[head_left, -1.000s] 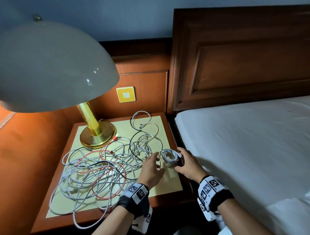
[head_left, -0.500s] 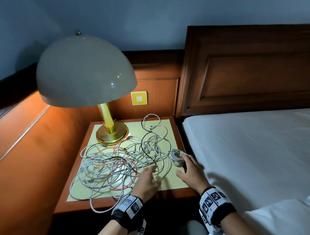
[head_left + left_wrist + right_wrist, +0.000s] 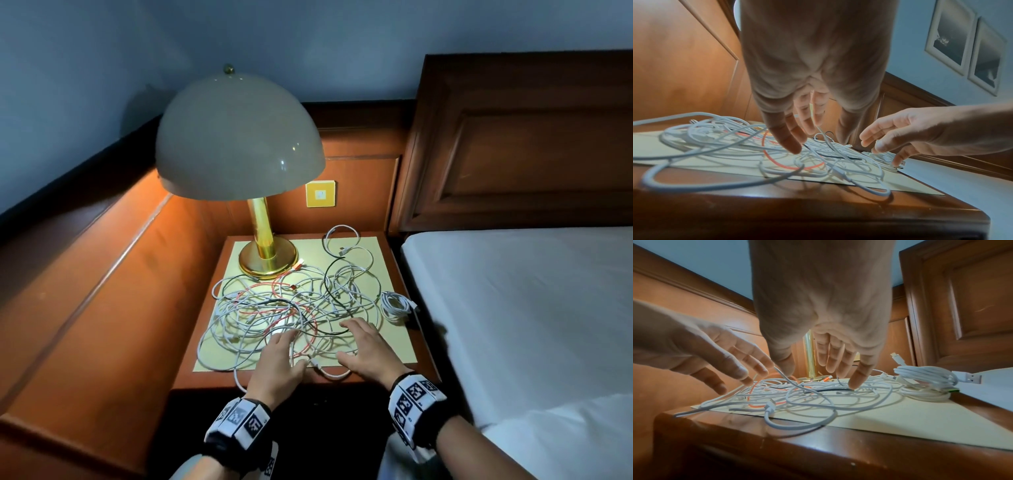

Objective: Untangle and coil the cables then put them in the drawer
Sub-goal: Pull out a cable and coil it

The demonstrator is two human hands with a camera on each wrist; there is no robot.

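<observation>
1. My left hand (image 3: 279,363) hovers over the front of the tangle (image 3: 291,308), fingers spread and loose, gripping nothing.
2. My right hand (image 3: 368,349) is just right of it, fingers straight, tips down on the tangle's front strands.
3. The tangle sprawls on the nightstand (image 3: 394,346), in front of the lamp (image 3: 267,253).
4. A coil (image 3: 395,305) lies at the tangle's right edge, beside the bed (image 3: 531,308).

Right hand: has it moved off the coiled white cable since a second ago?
Yes. The right hand left the coiled white cable, shifting toward the lamp side, over the tangle.
</observation>
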